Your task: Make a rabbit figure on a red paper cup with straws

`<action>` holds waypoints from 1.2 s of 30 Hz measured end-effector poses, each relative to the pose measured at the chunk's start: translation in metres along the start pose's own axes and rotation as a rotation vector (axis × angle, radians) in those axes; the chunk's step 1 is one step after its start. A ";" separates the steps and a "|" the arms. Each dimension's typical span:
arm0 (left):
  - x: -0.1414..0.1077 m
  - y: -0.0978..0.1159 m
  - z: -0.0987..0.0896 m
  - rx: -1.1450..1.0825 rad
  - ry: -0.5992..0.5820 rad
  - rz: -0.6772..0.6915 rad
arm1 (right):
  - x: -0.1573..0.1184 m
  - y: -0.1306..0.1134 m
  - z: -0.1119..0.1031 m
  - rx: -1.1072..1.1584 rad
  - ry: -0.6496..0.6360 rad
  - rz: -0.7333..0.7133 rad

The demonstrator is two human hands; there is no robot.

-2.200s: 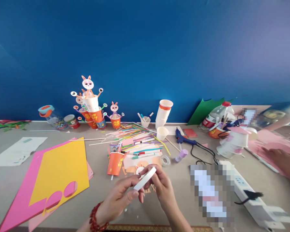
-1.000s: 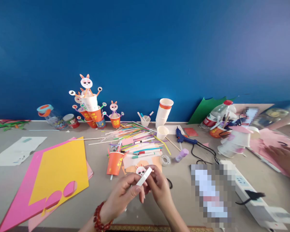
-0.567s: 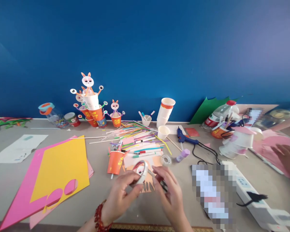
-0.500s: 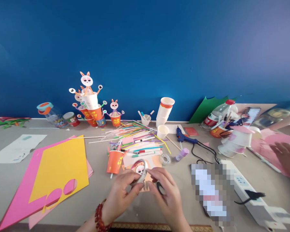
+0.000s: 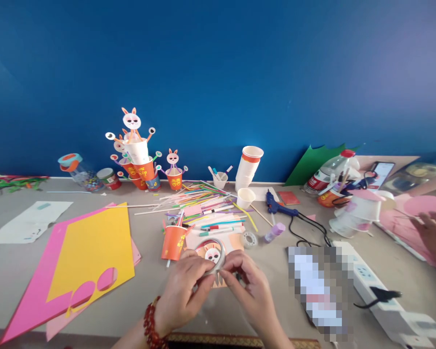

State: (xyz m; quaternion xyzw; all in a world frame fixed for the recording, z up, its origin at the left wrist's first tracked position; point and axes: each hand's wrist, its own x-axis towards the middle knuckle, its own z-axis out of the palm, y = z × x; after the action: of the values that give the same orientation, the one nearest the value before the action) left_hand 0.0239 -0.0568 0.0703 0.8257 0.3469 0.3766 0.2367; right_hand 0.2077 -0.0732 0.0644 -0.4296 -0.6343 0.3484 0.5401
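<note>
My left hand [image 5: 187, 283], with a red bead bracelet at the wrist, is closed on a roll of tape [image 5: 222, 252], a thin pale ring tilted up. The fingertips of my right hand [image 5: 249, 283] are pinched at the ring's lower right edge; whether a tape end lies between them is too small to tell. A dark thing partly shows under the right fingers, its kind hidden. Through the ring a paper rabbit face [image 5: 211, 254] is visible, lying on peach paper [image 5: 234, 242]. To the left stands an orange paper cup [image 5: 174, 242] with pens and straws in it.
Behind my hands lie loose straws and markers [image 5: 221, 226], a small tape roll [image 5: 250, 239] and a glue stick [image 5: 275, 232]. Rightward are a glue gun [image 5: 279, 206], a power strip [image 5: 370, 276] and another person's hand [image 5: 434, 237]. Coloured sheets [image 5: 94, 247] lie left; rabbit cups [image 5: 145, 169] stand behind.
The tape roll has turned so its ring faces me more. My right fingers have come in from beside it to its lower edge. The view has shifted slightly.
</note>
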 end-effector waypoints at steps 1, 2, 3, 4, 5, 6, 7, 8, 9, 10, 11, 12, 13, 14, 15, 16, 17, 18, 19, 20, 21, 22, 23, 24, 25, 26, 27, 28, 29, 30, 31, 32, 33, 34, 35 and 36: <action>0.000 0.001 -0.001 -0.007 0.012 -0.002 | 0.000 0.000 0.000 0.028 0.003 0.000; 0.000 0.001 -0.001 -0.014 0.018 -0.002 | -0.001 0.000 0.000 0.052 0.009 0.001; 0.000 0.001 -0.002 -0.020 0.019 -0.002 | -0.002 0.000 0.000 0.073 0.014 0.003; 0.001 0.001 -0.002 -0.023 0.017 0.001 | -0.003 0.001 0.001 0.088 0.019 0.009; 0.001 0.001 -0.002 -0.022 0.012 0.003 | -0.004 0.002 0.002 0.095 0.024 0.019; 0.002 0.001 -0.002 -0.019 0.007 0.005 | -0.004 0.003 0.002 0.094 0.025 0.029; 0.002 0.001 -0.002 -0.014 0.003 0.007 | -0.005 0.004 0.003 0.090 0.022 0.042; 0.003 0.001 -0.002 -0.005 0.004 0.006 | -0.005 0.005 0.003 0.086 0.019 0.058; 0.003 0.001 -0.002 0.004 0.008 0.007 | -0.005 0.005 0.003 0.089 0.019 0.075; 0.004 0.001 -0.002 0.014 0.012 0.011 | -0.005 0.005 0.003 0.097 0.023 0.091; 0.004 0.001 -0.002 0.023 0.019 0.016 | -0.005 0.004 0.003 0.104 0.029 0.104; 0.004 0.001 -0.001 0.029 0.027 0.023 | -0.004 0.004 0.003 0.103 0.032 0.110; 0.005 0.001 -0.001 0.034 0.034 0.027 | -0.004 0.003 0.003 0.092 0.029 0.103; 0.005 0.001 -0.001 0.037 0.038 0.029 | -0.004 0.002 0.002 0.070 0.017 0.086; 0.005 0.001 -0.001 0.037 0.040 0.028 | -0.003 0.001 0.002 0.045 0.000 0.064; 0.005 0.001 -0.001 0.037 0.042 0.027 | -0.002 0.000 0.002 0.021 -0.016 0.043; 0.005 0.001 -0.001 0.036 0.045 0.026 | -0.002 0.000 0.001 0.004 -0.025 0.025; 0.004 0.000 -0.001 0.037 0.048 0.028 | -0.001 -0.001 0.001 -0.005 -0.024 0.011; 0.004 0.000 -0.001 0.037 0.052 0.032 | -0.001 -0.001 0.001 -0.010 -0.017 -0.001; 0.003 -0.001 -0.001 0.036 0.056 0.036 | 0.000 -0.002 0.001 -0.016 -0.009 -0.012; 0.003 -0.001 -0.001 0.037 0.058 0.039 | 0.000 -0.002 0.002 -0.022 -0.002 -0.023; 0.003 -0.001 -0.001 0.038 0.059 0.039 | 0.001 -0.003 0.002 -0.027 0.001 -0.032; 0.002 -0.002 -0.001 0.039 0.060 0.039 | 0.001 -0.004 0.002 -0.030 0.001 -0.039; 0.003 -0.002 -0.002 0.043 0.060 0.039 | 0.001 -0.005 0.002 -0.031 0.000 -0.046; 0.003 -0.001 -0.002 0.048 0.062 0.040 | 0.001 -0.006 0.002 -0.031 0.000 -0.052; 0.003 -0.001 -0.002 0.055 0.066 0.045 | 0.001 -0.007 0.002 -0.032 -0.001 -0.061; 0.003 -0.001 -0.003 0.062 0.070 0.050 | 0.001 -0.008 0.002 -0.034 -0.003 -0.071; 0.003 -0.002 -0.003 0.067 0.073 0.054 | 0.001 -0.009 0.002 -0.040 -0.006 -0.081; 0.003 -0.002 -0.004 0.072 0.075 0.056 | 0.001 -0.010 0.002 -0.046 -0.010 -0.089; 0.003 -0.002 -0.004 0.077 0.076 0.054 | 0.001 -0.011 0.002 -0.051 -0.016 -0.098; 0.002 -0.002 -0.005 0.079 0.081 0.052 | 0.001 -0.011 0.002 -0.055 -0.021 -0.108; 0.002 -0.002 -0.005 0.080 0.091 0.051 | 0.001 -0.011 0.002 -0.058 -0.023 -0.121; 0.001 -0.001 -0.005 0.078 0.107 0.051 | 0.000 -0.011 0.002 -0.062 -0.023 -0.136; 0.001 0.000 -0.006 0.075 0.128 0.055 | 0.000 -0.010 0.004 -0.065 -0.021 -0.154; 0.000 0.002 -0.005 0.069 0.152 0.061 | -0.002 -0.010 0.005 -0.066 -0.015 -0.172; 0.000 0.004 -0.005 0.059 0.176 0.068 | -0.003 -0.009 0.008 -0.064 -0.007 -0.189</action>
State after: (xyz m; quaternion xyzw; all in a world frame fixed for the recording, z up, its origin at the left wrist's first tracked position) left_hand 0.0216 -0.0589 0.0757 0.8073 0.3491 0.4451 0.1683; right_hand 0.1987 -0.0794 0.0701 -0.3835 -0.6847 0.2771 0.5544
